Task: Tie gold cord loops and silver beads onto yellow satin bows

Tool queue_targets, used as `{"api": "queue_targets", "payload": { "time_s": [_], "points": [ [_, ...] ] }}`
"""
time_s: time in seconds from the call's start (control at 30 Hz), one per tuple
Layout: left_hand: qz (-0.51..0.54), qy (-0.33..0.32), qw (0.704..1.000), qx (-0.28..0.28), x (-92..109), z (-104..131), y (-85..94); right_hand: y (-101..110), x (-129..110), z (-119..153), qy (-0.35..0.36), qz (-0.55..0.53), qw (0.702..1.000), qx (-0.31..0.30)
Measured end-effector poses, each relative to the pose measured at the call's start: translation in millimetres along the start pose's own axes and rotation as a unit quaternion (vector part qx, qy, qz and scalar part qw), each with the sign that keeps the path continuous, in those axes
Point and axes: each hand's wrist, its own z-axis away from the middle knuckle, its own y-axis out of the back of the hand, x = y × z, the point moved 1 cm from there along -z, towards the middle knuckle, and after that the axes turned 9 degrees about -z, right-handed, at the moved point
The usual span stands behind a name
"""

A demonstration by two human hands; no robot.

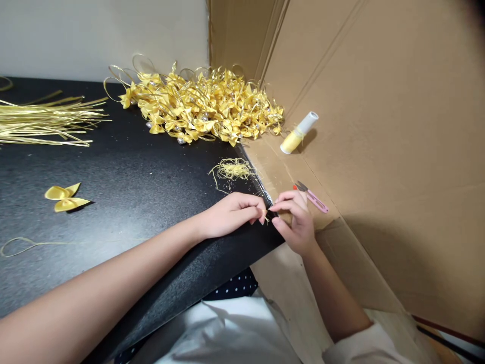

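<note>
My left hand (237, 215) rests at the right edge of the black table, thumb and fingers pinched together. Short yellow thread ends (267, 218) stick out of that pinch; whatever else is inside the fingers is hidden. Just to the right, my right hand (295, 220) is held with thumb and forefinger apart, their tips close to the thread ends. Behind my hands lies a tangle of yellow thread scraps (234, 169). A pair of pink-handled thread snips (316, 201) lies on the cardboard beyond my right hand.
A heap of yellow ribbon bows with gold loops (212, 106) lies at the back. Gold cords (45, 121) are bundled at the left, with two folded yellow ribbon pieces (70, 203) and a thin cord loop (22, 245) nearer. A thread spool (299, 134) stands by the cardboard wall (397, 126).
</note>
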Motion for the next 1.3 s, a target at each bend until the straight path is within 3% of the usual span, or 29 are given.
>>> {"api": "queue_targets", "payload": {
  "time_s": [0.5,0.7,1.3],
  "points": [
    [-0.09,-0.049,0.995,0.006,-4.7,1.4,-4.5,-10.2,-5.7,-0.4,0.035,0.1,0.993,0.052],
    [-0.099,-0.051,0.994,-0.001,-3.4,0.7,-5.2,-11.2,-6.5,-2.6,0.011,0.113,0.992,0.057],
    [-0.092,-0.043,0.995,-0.011,-2.8,0.7,-4.7,-5.8,-8.2,-3.2,-0.002,0.057,0.997,0.052]
  ]
}}
